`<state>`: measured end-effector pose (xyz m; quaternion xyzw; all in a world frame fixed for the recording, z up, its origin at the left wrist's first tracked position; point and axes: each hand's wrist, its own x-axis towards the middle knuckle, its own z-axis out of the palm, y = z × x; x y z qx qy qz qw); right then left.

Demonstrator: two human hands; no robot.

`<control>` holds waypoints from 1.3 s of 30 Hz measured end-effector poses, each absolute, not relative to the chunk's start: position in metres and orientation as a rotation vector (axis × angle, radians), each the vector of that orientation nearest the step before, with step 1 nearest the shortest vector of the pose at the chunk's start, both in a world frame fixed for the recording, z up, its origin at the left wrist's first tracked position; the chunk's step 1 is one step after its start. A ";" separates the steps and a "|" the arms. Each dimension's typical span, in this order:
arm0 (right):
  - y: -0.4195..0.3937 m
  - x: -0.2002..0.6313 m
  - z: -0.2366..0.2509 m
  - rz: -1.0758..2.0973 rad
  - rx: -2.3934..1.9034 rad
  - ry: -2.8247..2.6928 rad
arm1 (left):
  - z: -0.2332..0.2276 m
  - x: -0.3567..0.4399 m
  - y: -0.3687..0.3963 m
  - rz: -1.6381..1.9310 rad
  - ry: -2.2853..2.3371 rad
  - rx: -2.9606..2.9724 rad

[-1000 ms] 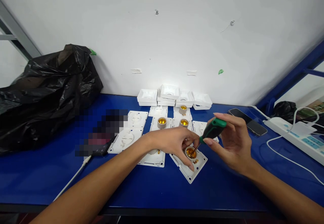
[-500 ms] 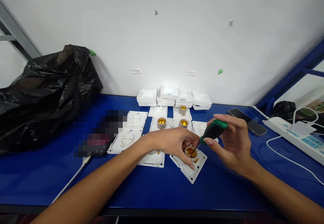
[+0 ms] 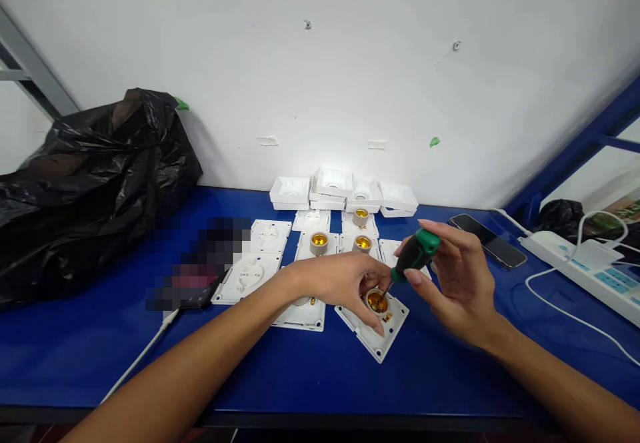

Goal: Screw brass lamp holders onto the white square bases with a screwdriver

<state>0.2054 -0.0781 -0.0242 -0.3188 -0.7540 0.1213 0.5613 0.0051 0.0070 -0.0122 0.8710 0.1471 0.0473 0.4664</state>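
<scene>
Since half a second ago the screwdriver (image 3: 415, 254) handle has tipped slightly toward the left and sits a little lower, while its thin shaft stays planted in the brass middle of the lamp holder (image 3: 377, 301). The white plate (image 3: 373, 326) under that holder has not shifted on the worktop (image 3: 310, 376). To my eye that small swing of the handle reads as one turn of the tool on a screw inside the socket, with the work on this piece still going on.

The right hand (image 3: 457, 283) comes in from the lower right corner, wrist raised, fingers curled closed round the green-and-black handle, thumb and forefinger pinching near its lower end. The left hand (image 3: 345, 281) reaches across from the lower left, palm down, its fingers closed loosely over the rim of the lamp holder, with one fingertip pressing on the plate to steady it.

This piece lies near the middle of the worktop, towards the front edge. Behind it, more plates and lamp holders (image 3: 319, 243) lie in rows, and white boxes (image 3: 334, 181) stand stacked at the back edge against the wall. A black bag (image 3: 85, 183) fills the left end; a phone (image 3: 487, 239) and a power strip (image 3: 580, 263) lie at the right end.
</scene>
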 end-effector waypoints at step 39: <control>-0.078 0.202 -0.013 0.235 -0.717 -1.746 | -0.010 0.006 0.006 0.111 0.353 2.120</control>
